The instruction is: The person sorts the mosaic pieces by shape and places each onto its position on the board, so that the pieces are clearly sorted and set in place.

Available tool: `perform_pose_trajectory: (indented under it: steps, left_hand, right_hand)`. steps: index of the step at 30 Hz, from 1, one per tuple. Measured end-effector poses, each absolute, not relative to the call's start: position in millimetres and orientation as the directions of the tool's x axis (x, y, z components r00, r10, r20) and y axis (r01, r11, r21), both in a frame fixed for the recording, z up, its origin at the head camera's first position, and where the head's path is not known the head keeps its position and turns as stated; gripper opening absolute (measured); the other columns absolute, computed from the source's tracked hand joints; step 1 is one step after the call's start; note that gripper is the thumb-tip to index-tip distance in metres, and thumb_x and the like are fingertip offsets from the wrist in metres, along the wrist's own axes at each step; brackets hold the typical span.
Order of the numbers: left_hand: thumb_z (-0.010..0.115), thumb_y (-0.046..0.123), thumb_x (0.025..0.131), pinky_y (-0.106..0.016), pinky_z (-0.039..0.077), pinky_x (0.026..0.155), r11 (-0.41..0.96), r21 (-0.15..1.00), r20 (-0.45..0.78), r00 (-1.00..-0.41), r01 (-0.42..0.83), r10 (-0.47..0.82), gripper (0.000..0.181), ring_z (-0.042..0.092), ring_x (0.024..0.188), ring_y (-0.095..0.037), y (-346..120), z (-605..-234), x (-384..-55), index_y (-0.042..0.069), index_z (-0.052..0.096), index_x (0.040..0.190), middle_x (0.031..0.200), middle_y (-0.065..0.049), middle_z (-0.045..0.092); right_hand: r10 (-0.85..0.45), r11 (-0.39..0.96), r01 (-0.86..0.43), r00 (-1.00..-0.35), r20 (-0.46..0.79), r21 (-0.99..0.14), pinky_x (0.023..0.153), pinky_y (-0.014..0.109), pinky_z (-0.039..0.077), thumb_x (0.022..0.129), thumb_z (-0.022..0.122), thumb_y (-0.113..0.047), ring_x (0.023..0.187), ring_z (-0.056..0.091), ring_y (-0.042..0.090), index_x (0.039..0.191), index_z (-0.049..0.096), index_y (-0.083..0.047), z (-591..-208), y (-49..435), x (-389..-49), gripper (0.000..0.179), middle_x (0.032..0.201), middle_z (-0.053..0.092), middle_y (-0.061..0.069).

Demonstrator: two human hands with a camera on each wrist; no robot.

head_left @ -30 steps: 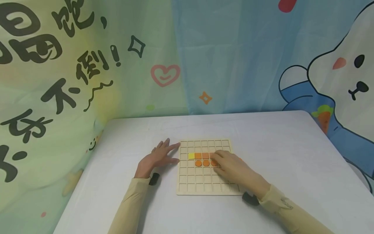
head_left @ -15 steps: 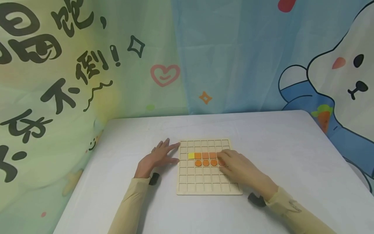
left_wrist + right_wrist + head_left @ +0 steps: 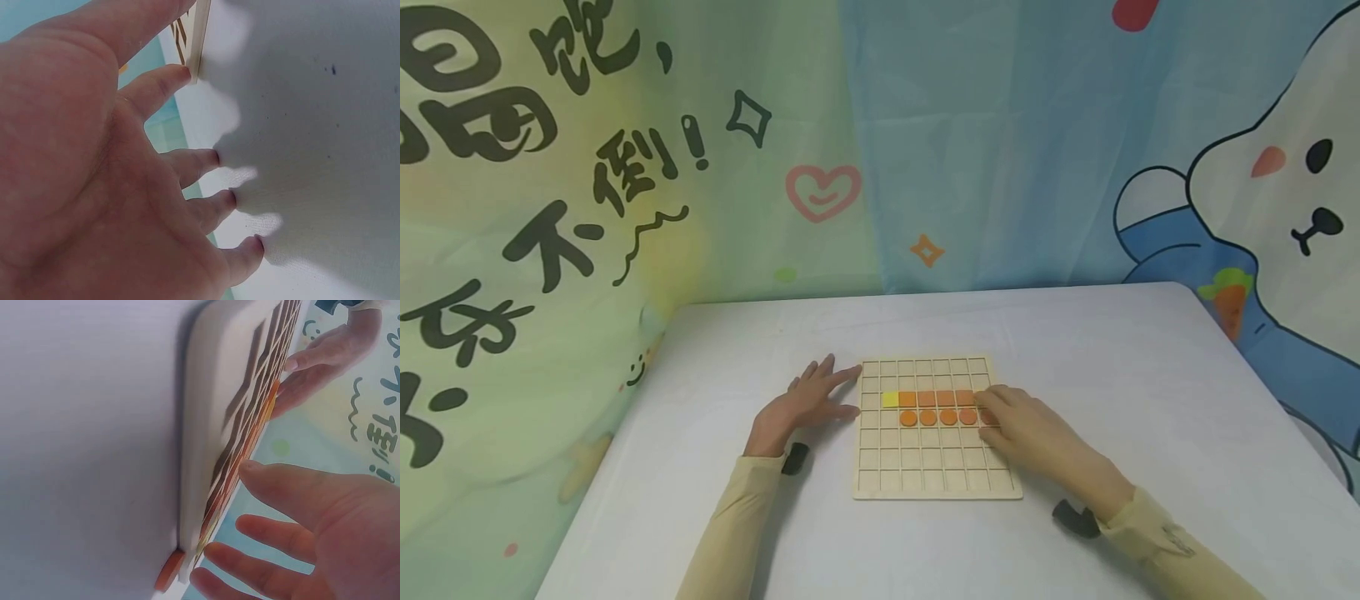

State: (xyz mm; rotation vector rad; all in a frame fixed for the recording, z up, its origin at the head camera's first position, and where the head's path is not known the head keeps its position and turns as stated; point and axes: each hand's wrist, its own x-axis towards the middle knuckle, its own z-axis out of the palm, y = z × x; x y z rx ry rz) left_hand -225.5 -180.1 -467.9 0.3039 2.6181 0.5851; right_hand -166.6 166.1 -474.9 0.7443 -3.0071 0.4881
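A wooden grid board (image 3: pixel 936 482) lies on the table. Across it run a row of square tiles (image 3: pixel 927 399), one yellow and several orange, and a row of round orange discs (image 3: pixel 928 418) just below. My right hand (image 3: pixel 1037 429) is over the right end of both rows, fingers extended, partly covering the last disc; its thumb is at the board's surface in the right wrist view. Another orange disc (image 3: pixel 169 570) is by the board's edge, hidden in the head view. With fingers spread, my left hand (image 3: pixel 793 411) rests on the table, thumb and index finger at the board's left edge.
A white cloth covers the table (image 3: pixel 760 333). Behind it hangs a printed curtain (image 3: pixel 970 167) with lettering and a cartoon animal. Dark camera straps (image 3: pixel 1075 518) are on both wrists.
My right hand has moved rightwards along the rows in steps, uncovering more orange tiles and discs. The left hand and the board have stayed in place.
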Motion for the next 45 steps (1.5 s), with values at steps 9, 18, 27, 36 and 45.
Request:
perform_pose_trajectory:
  steps: [9, 18, 27, 36, 45]
  left_hand:
    - [0.068, 0.045, 0.094, -0.062, 0.009, 0.126, 0.885, 0.447, -0.365, -0.878, 0.127, 0.310, 0.074, 0.002, 0.156, -0.042, -181.2, -467.1, -226.7, 0.031, 0.033, 0.158, 0.170, -0.016, 0.005]
    - [0.068, 0.045, 0.094, -0.062, 0.009, 0.126, 0.884, 0.450, -0.364, -0.878, 0.126, 0.311, 0.074, 0.002, 0.156, -0.042, -182.0, -469.1, -227.4, 0.031, 0.033, 0.158, 0.170, -0.016, 0.006]
    - [0.068, 0.045, 0.093, -0.061, 0.008, 0.126, 0.884, 0.453, -0.368, -0.879, 0.115, 0.303, 0.074, 0.001, 0.157, -0.040, -181.9, -470.1, -227.1, 0.032, 0.034, 0.158, 0.170, -0.014, 0.006]
    - [0.068, 0.045, 0.093, -0.061, 0.008, 0.126, 0.882, 0.456, -0.368, -0.878, 0.117, 0.306, 0.075, 0.001, 0.157, -0.040, -181.5, -469.6, -226.3, 0.031, 0.034, 0.158, 0.170, -0.015, 0.005]
    - [0.068, 0.046, 0.094, -0.063, 0.009, 0.125, 0.879, 0.458, -0.359, -0.878, 0.131, 0.318, 0.075, 0.003, 0.156, -0.043, -182.0, -467.4, -225.0, 0.029, 0.033, 0.158, 0.170, -0.017, 0.006]
  right_hand:
    - [-0.399, 0.870, -0.387, -0.917, 0.027, -0.306, 0.105, 0.057, 0.049, 0.092, 0.071, -0.023, 0.127, 0.056, 0.040, 0.142, 0.050, -0.001, -474.6, 184.8, -166.9, 0.059, 0.140, 0.056, 0.021]
    - [-0.337, 0.907, -0.307, -0.940, -0.058, -0.289, 0.108, 0.061, 0.045, 0.094, 0.069, -0.023, 0.133, 0.050, 0.045, 0.151, 0.039, -0.001, -474.1, 197.2, -169.4, 0.068, 0.147, 0.048, 0.027]
    - [-0.357, 0.899, -0.340, -0.934, -0.010, -0.276, 0.105, 0.058, 0.049, 0.095, 0.067, -0.020, 0.126, 0.056, 0.042, 0.134, 0.058, 0.000, -479.6, 201.2, -173.2, 0.045, 0.137, 0.057, 0.023]
    - [-0.383, 0.886, -0.387, -0.921, 0.068, -0.255, 0.097, 0.055, 0.054, 0.092, 0.071, -0.016, 0.114, 0.063, 0.039, 0.112, 0.067, -0.004, -484.3, 202.0, -176.8, 0.023, 0.124, 0.064, 0.021]
    - [-0.393, 0.883, -0.406, -0.914, 0.104, -0.235, 0.093, 0.053, 0.056, 0.092, 0.072, -0.015, 0.109, 0.064, 0.038, 0.109, 0.067, -0.004, -483.6, 201.1, -175.9, 0.021, 0.121, 0.065, 0.020]
